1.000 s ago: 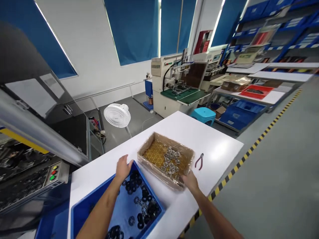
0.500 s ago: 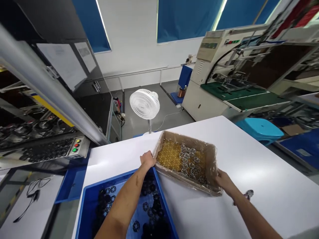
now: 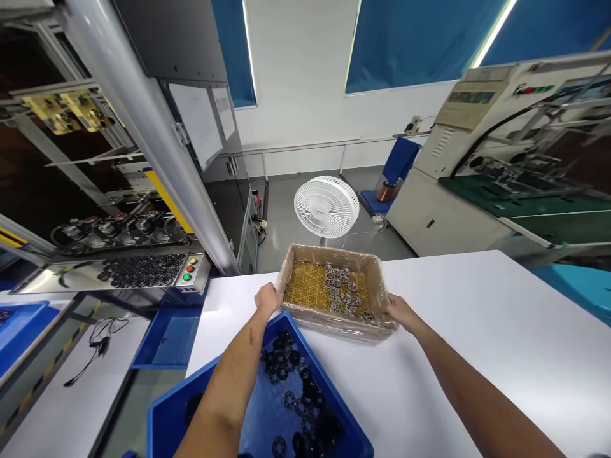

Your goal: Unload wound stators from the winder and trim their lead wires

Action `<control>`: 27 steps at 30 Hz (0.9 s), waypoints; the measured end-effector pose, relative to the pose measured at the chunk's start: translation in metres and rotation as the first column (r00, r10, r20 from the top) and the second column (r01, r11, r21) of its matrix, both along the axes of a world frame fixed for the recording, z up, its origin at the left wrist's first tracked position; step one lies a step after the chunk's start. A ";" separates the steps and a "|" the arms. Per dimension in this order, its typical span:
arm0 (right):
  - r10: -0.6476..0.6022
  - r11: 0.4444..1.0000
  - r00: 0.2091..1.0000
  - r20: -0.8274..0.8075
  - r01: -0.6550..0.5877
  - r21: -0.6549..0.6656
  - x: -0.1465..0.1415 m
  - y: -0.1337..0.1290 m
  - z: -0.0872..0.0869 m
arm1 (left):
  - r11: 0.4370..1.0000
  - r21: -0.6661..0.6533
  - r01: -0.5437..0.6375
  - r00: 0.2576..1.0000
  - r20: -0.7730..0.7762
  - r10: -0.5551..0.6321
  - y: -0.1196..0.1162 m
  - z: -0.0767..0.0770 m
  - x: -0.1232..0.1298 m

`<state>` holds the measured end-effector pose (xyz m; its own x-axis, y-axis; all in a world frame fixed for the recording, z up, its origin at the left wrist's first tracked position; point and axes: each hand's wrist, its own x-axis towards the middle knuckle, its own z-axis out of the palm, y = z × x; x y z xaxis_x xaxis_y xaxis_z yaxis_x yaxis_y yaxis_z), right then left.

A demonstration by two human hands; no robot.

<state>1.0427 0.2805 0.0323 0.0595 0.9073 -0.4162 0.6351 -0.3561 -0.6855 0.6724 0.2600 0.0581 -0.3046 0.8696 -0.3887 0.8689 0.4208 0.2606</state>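
Observation:
A cardboard box (image 3: 334, 326) lined with clear plastic sits near the far edge of the white table. Inside it lie yellow lattice-like pieces (image 3: 305, 286) and several silver spoked wheel-shaped parts (image 3: 338, 280). My left hand (image 3: 268, 299) grips the box's left end, fingers partly hidden behind the wall. At the opposite end, my right hand (image 3: 400, 312) is closed on the box's right wall. Below my left forearm stands a blue plastic bin (image 3: 329, 375) holding black round parts (image 3: 281, 359); the forearm covers some of it.
The white table (image 3: 443, 356) carries both containers. Beyond its far edge stands a white fan (image 3: 326, 207). At left, a machine has a button panel (image 3: 191, 270) and a metal post (image 3: 167, 140). A bench machine (image 3: 458, 140) and a turquoise stool (image 3: 573, 286) are at right.
Both hands have shifted the box leftward on the table, and it sits more squarely by the far edge. The blue bin appears turned relative to the table. The view has swung left.

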 end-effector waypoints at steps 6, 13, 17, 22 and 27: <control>0.069 0.997 0.997 0.044 -0.070 0.024 -0.058 0.030 -0.008 | 0.997 0.044 -0.063 0.998 0.004 0.063 0.014 -0.008 -0.056; 0.230 0.969 0.972 0.045 -0.233 0.080 -0.138 0.063 -0.015 | 0.988 0.046 -0.150 0.987 -0.054 0.153 -0.018 -0.014 -0.125; 0.325 0.939 0.945 0.037 -0.327 0.109 -0.190 0.066 -0.024 | 0.972 0.040 -0.232 0.967 -0.096 0.235 -0.048 -0.014 -0.172; 0.380 0.917 0.925 0.009 -0.378 0.126 -0.247 0.063 -0.033 | 0.944 0.046 -0.328 0.934 -0.131 0.331 -0.077 -0.015 -0.220; 0.349 0.930 0.936 -0.036 -0.342 0.135 -0.279 0.062 -0.032 | 0.918 0.096 -0.385 0.915 -0.088 0.393 -0.082 -0.023 -0.237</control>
<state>0.7635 0.3428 0.0005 -0.2877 0.9122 -0.2919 0.6611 -0.0314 -0.7496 0.4352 0.1782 0.0355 -0.6596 0.6994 -0.2752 0.6639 0.7138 0.2227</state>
